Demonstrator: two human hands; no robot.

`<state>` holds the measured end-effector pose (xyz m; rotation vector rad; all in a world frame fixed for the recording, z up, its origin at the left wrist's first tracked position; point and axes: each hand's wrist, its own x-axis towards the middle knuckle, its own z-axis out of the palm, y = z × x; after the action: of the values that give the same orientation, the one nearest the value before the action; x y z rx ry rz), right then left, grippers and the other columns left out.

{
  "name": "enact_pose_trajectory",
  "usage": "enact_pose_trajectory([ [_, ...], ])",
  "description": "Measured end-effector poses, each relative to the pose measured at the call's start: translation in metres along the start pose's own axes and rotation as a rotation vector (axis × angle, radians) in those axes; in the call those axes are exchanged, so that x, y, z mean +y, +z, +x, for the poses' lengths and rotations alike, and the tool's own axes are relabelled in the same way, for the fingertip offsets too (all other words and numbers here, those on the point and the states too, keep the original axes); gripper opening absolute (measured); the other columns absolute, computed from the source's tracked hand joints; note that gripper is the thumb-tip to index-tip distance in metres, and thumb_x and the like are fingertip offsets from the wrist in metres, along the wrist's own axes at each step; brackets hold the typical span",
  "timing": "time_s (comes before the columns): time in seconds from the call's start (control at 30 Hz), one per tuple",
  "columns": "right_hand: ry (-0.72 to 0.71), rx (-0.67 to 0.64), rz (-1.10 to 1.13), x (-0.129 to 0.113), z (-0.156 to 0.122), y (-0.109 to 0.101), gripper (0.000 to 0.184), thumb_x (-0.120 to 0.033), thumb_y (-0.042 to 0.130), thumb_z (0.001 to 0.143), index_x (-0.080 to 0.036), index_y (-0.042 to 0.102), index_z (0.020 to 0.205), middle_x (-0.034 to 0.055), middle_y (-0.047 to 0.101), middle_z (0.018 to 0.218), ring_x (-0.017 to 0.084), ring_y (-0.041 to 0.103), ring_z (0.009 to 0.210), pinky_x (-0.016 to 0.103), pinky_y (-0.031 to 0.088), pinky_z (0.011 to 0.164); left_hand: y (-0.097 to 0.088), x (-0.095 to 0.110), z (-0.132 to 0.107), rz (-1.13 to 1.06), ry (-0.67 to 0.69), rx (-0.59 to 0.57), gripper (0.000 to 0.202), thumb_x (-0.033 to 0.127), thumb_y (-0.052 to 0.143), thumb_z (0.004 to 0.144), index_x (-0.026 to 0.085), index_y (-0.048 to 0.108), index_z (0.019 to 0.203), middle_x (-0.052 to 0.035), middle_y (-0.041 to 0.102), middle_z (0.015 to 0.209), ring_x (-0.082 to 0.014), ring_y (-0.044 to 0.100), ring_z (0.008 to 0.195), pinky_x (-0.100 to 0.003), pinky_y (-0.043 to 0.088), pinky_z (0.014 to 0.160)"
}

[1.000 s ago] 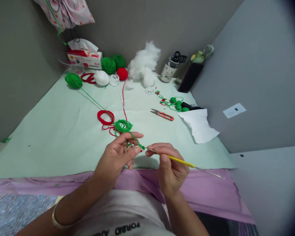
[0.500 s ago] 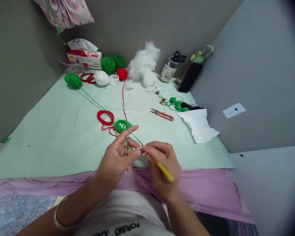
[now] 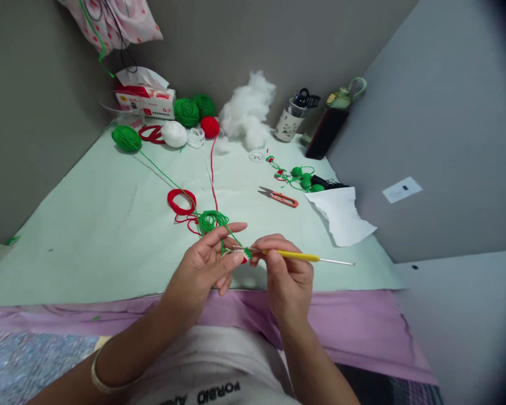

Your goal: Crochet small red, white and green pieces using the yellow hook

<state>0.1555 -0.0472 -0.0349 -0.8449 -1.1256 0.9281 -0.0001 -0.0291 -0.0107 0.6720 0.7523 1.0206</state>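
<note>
My left hand (image 3: 204, 264) pinches a small crochet piece (image 3: 247, 254) in green, white and red between thumb and fingers. Green yarn passes over its raised index finger. In my right hand (image 3: 289, 273) is a crochet hook (image 3: 297, 256) with a yellow handle, lying nearly level, its metal tip at the piece. A second thin metal end sticks out to the right. Just beyond my left fingers lies a loose coil of green yarn (image 3: 212, 221), and beside it a red yarn coil (image 3: 181, 201).
Orange-handled thread snips (image 3: 279, 197) lie right of centre, near a torn white paper (image 3: 341, 216) and small green crocheted balls (image 3: 306, 181). Along the back stand yarn balls (image 3: 186, 112), a tissue box (image 3: 145, 101), white stuffing (image 3: 248, 109), a pen cup (image 3: 289, 119) and a bottle (image 3: 329, 126).
The hook has swung from pointing down toward me to nearly level, pointing left. The piece has turned so its green and red parts show. Both hands stay close together.
</note>
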Motion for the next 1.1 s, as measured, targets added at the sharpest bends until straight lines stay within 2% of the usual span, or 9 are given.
enact_pose_trajectory([
  [0.2,0.068,0.011,0.093,0.002,0.0,-0.001,0.015,-0.031,0.069,0.102,-0.028,0.083,0.101,0.0011,0.073,0.09,0.013,0.069,0.074,0.027,0.057,0.066,-0.001,0.0,0.0,0.012,-0.033,-0.001,0.048,0.028,0.088,0.083,0.021,0.074,0.129,0.0035,0.061,0.089,0.0015,0.042,0.044,-0.016,0.037,0.04],
  [0.33,0.045,-0.021,0.017,0.0,-0.001,-0.001,0.016,-0.029,0.068,0.103,-0.03,0.084,0.104,0.0029,0.079,0.1,0.014,0.069,0.079,0.028,0.056,0.07,-0.003,-0.002,-0.001,0.054,-0.017,-0.024,0.045,0.027,0.086,0.086,0.024,0.074,0.129,0.0026,0.064,0.091,0.001,0.044,0.044,-0.017,0.039,0.041],
  [0.43,0.045,-0.006,0.005,0.0,0.0,-0.001,0.016,-0.029,0.067,0.104,-0.03,0.083,0.104,0.0023,0.082,0.102,0.012,0.067,0.075,0.026,0.055,0.069,-0.004,-0.004,0.0,0.072,0.011,-0.023,0.039,0.027,0.087,0.087,0.024,0.077,0.125,0.0024,0.065,0.092,0.0006,0.046,0.045,-0.017,0.041,0.041],
  [0.6,0.124,0.039,0.166,-0.002,0.005,0.0,0.016,-0.035,0.068,0.103,-0.026,0.08,0.096,0.0012,0.081,0.093,0.011,0.067,0.067,0.026,0.056,0.067,-0.006,-0.003,0.002,0.078,0.053,0.001,0.032,0.027,0.086,0.087,0.025,0.08,0.119,0.0027,0.065,0.092,0.0007,0.047,0.045,-0.016,0.042,0.042],
  [0.73,0.128,0.011,0.132,-0.006,0.007,-0.001,0.021,-0.039,0.065,0.104,-0.022,0.074,0.094,0.0031,0.081,0.089,0.014,0.069,0.066,0.03,0.059,0.067,-0.005,0.0,0.001,0.1,0.047,0.009,0.032,0.028,0.087,0.086,0.023,0.08,0.117,0.0025,0.065,0.088,-0.0004,0.046,0.045,-0.016,0.041,0.041],
  [0.83,0.06,-0.029,0.011,-0.011,0.005,-0.005,0.021,-0.034,0.057,0.108,-0.023,0.072,0.099,0.0041,0.081,0.093,0.015,0.072,0.07,0.032,0.061,0.069,-0.003,0.002,-0.002,0.145,0.076,0.045,0.03,0.025,0.085,0.087,0.023,0.08,0.117,0.0024,0.064,0.087,-0.0012,0.047,0.045,-0.017,0.041,0.041],
  [0.93,-0.12,-0.088,-0.255,-0.013,0.0,-0.009,0.022,-0.024,0.051,0.109,-0.026,0.073,0.108,0.0046,0.08,0.1,0.018,0.075,0.082,0.035,0.063,0.075,0.0,0.001,-0.003,0.187,0.108,0.087,0.03,0.022,0.084,0.086,0.022,0.08,0.116,0.0026,0.064,0.085,-0.0022,0.048,0.046,-0.017,0.041,0.042],
  [1.03,-0.363,-0.22,-0.608,-0.01,-0.006,-0.013,0.026,-0.019,0.06,0.104,-0.032,0.074,0.121,0.0052,0.08,0.108,0.023,0.077,0.098,0.04,0.065,0.082,0.001,-0.001,-0.003,0.159,0.112,0.11,0.044,0.018,0.09,0.078,0.023,0.079,0.121,0.003,0.064,0.087,-0.0034,0.049,0.049,-0.016,0.044,0.042],
  [1.1,-0.457,-0.281,-0.752,-0.006,-0.008,-0.014,0.036,-0.018,0.068,0.099,-0.039,0.074,0.127,0.0043,0.08,0.113,0.025,0.077,0.104,0.04,0.066,0.085,0.001,0.0,-0.002,0.066,0.056,0.082,0.053,0.018,0.094,0.074,0.023,0.077,0.124,0.0039,0.064,0.086,-0.0024,0.047,0.048,-0.015,0.042,0.041],
])
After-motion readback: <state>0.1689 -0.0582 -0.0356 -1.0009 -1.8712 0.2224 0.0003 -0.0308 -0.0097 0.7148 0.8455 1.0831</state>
